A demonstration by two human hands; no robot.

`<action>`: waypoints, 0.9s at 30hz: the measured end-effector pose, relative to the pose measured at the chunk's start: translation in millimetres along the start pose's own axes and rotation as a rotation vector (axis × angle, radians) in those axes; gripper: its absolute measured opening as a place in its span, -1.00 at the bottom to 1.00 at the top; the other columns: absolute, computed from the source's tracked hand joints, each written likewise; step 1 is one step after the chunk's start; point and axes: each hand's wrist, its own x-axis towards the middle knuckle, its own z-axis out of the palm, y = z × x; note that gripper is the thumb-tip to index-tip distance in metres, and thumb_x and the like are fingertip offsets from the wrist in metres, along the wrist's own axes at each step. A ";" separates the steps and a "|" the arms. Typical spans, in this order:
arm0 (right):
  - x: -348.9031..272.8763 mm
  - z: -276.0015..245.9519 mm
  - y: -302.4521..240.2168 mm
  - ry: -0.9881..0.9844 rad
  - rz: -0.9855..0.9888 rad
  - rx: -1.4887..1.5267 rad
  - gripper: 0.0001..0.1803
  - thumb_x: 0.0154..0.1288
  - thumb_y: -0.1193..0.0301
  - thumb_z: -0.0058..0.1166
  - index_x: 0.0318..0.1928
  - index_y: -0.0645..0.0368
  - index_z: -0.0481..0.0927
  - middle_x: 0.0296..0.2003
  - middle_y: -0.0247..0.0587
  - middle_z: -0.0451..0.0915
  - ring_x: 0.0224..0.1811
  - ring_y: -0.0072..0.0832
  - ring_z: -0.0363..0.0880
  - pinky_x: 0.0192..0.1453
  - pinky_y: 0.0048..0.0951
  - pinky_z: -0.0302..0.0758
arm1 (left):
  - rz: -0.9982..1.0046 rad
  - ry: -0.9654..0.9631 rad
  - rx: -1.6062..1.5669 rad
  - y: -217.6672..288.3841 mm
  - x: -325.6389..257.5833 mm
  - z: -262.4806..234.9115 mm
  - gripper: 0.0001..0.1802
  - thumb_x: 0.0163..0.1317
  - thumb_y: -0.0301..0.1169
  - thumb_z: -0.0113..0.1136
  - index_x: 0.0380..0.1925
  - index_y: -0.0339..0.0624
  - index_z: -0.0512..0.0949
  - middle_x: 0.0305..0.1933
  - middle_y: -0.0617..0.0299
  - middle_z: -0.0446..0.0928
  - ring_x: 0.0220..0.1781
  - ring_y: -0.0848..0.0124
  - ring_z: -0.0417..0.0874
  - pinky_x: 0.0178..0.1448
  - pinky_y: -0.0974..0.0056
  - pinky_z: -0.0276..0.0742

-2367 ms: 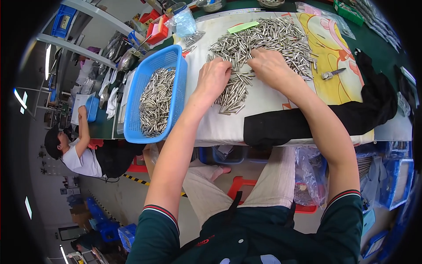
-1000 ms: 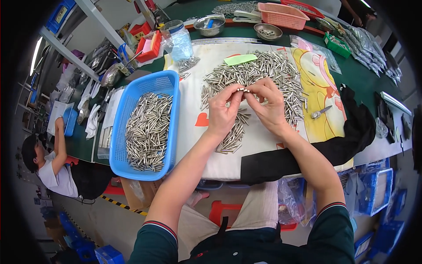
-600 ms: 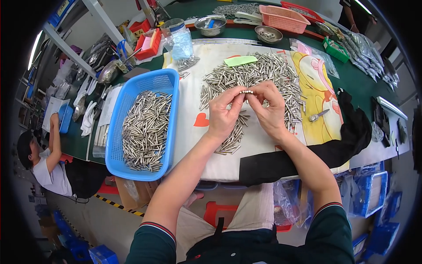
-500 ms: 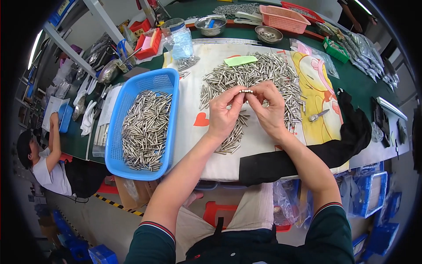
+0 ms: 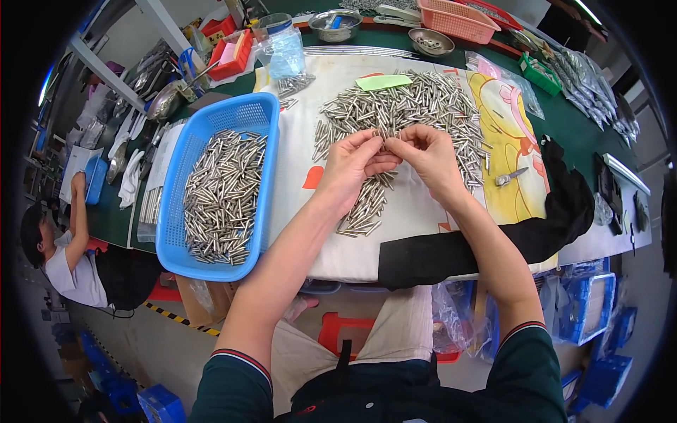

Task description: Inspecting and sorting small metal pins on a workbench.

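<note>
Between the fingertips of my left hand (image 5: 356, 163) and my right hand (image 5: 427, 156) sits a small row of metal pins (image 5: 386, 134). Both hands are closed on it, thumbs toward me, just above the near part of a large heap of loose metal pins (image 5: 402, 106). The heap lies on a white printed cloth (image 5: 293, 211). A light green slip (image 5: 383, 82) rests on its far side. Left of my left forearm stands a blue perforated basket (image 5: 271, 148), with many more pins (image 5: 224, 197) inside.
A folding knife (image 5: 510, 177) and a black cloth (image 5: 465, 250) lie to the right. Steel bowls (image 5: 334, 27), a pink basket (image 5: 458, 22) and a red bin (image 5: 233, 56) line the far side. Another person (image 5: 70, 261) works at the left.
The row of pins was end-on toward me and now shows lengthwise, tilted upward. My left fingers have curled under it. The whole view has shifted slightly.
</note>
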 end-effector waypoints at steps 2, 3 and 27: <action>-1.0 -0.1 -0.8 0.006 0.006 0.043 -0.80 0.08 0.40 0.21 -0.42 0.34 0.59 -0.57 -0.39 0.52 -0.53 -0.75 0.39 -0.45 -0.69 0.32 | -0.036 -0.001 -0.028 2.4 -0.3 1.2 -0.78 0.35 -0.42 -0.07 -0.22 -0.33 0.50 -0.27 0.10 0.58 -0.27 0.39 0.67 -0.11 0.41 0.63; -0.3 -1.8 0.2 0.011 0.014 0.013 -0.79 0.09 0.40 0.18 -0.41 0.36 0.59 -0.56 -0.38 0.53 -0.52 -0.74 0.41 -0.43 -0.70 0.34 | -0.065 0.005 -0.035 3.6 -0.4 2.2 -0.78 0.35 -0.41 -0.08 -0.21 -0.34 0.50 -0.27 0.10 0.58 -0.26 0.39 0.67 -0.11 0.41 0.63; 0.7 -2.8 5.0 -0.015 0.033 0.033 -0.76 0.06 0.36 0.28 -0.47 0.29 0.55 -0.59 -0.43 0.48 -0.56 -0.75 0.35 -0.52 -0.69 0.27 | -0.082 -0.027 0.019 4.8 -2.5 2.8 -0.82 0.29 -0.51 -0.07 -0.26 -0.39 0.51 -0.26 0.09 0.58 -0.25 0.40 0.67 -0.11 0.43 0.62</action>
